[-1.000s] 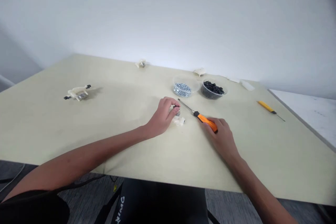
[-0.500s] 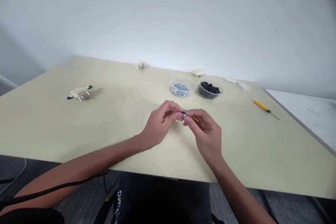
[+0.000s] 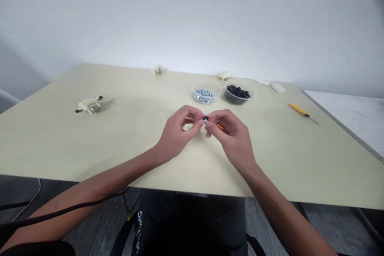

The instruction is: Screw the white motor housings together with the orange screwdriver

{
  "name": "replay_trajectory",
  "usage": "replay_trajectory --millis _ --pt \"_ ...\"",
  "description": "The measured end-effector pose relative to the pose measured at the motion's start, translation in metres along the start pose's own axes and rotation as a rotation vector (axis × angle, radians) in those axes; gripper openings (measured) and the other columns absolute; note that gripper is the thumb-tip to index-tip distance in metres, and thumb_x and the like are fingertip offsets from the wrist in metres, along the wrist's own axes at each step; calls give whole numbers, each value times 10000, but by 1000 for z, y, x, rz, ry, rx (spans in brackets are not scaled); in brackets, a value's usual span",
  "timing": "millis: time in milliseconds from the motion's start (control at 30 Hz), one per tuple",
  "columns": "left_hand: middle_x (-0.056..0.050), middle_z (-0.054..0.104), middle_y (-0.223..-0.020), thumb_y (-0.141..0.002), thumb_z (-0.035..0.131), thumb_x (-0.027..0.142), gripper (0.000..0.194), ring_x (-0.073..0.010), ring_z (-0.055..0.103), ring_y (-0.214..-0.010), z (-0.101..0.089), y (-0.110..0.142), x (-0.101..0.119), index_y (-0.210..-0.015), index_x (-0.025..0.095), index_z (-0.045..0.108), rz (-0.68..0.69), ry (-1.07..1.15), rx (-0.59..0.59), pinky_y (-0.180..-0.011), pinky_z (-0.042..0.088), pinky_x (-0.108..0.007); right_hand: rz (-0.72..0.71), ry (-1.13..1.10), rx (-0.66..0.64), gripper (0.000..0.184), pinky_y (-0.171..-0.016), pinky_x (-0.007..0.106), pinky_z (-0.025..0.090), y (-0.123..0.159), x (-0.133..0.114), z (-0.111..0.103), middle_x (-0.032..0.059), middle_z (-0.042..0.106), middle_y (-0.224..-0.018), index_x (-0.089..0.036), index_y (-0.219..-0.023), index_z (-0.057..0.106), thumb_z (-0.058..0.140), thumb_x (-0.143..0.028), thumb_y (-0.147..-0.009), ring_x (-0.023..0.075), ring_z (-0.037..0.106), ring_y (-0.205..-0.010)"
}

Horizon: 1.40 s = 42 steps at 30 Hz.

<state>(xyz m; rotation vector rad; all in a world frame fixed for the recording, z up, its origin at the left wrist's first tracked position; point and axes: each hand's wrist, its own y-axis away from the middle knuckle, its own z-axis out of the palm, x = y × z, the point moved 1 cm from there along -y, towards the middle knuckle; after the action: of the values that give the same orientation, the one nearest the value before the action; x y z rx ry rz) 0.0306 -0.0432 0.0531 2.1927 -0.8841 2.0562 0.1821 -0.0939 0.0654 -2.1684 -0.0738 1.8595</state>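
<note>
My left hand [image 3: 177,130] and my right hand [image 3: 232,130] meet above the middle of the table. Thumbs and fingertips of both pinch a small black-and-silver piece [image 3: 206,119], too small to name more exactly. A bit of orange [image 3: 220,127] shows by the fingers of my right hand; the rest of it is hidden, and I cannot tell if that hand holds it. Something pale shows partly below the fingertips, mostly covered by the hands.
Behind the hands stand a clear tub of small silver metal parts [image 3: 204,96] and a tub of black parts [image 3: 237,94]. A yellow-handled screwdriver [image 3: 298,110] lies right. A cream plastic assembly [image 3: 89,105] sits left; others [image 3: 157,69] [image 3: 223,75] lie along the back.
The camera view has shifted slightly. Both hands still pinch the small piece, which has turned a little; the thin metal shaft seen between them before is now hidden.
</note>
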Motion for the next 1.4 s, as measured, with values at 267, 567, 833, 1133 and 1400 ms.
replay_trajectory --millis 267,567,833,1133,1400 --pt "-27 600 -954 -896 585 193 75 -114 636 -864 -3 -13 -35 -963 180 553 -67 134 -49 -804 574 -270 65 9 -5 162 -732 284 593 -19 33 5 21 705 -858 -194 -942 644 685 -320 -849 137 700 -741" --pt "-31 596 -949 -865 603 157 70 -117 618 -883 -11 -12 -53 -924 185 579 -116 -13 -109 -799 572 -250 156 -4 -43 113 -680 269 608 -20 54 7 15 717 -847 -203 -893 633 708 -255 -826 140 717 -719" --pt "-31 601 -946 -841 604 144 111 -124 630 -849 -11 -5 -61 -935 188 566 -133 -116 -141 -756 562 -261 122 115 -131 65 -647 228 571 -18 61 3 -7 677 -829 -219 -899 608 647 -196 -852 110 687 -707" --pt "-30 596 -902 -832 572 81 169 -135 596 -861 -12 -3 -49 -940 208 543 74 -245 -175 -758 537 -264 59 139 -172 112 -615 241 550 -11 58 3 -4 628 -821 -237 -910 584 620 -164 -833 116 646 -700" --pt "-32 585 -924 -855 556 74 166 -124 592 -875 -10 3 -52 -957 204 541 63 -253 -176 -772 539 -245 64 122 -153 126 -598 235 524 -6 62 5 -7 618 -819 -236 -907 578 620 -140 -838 109 634 -699"
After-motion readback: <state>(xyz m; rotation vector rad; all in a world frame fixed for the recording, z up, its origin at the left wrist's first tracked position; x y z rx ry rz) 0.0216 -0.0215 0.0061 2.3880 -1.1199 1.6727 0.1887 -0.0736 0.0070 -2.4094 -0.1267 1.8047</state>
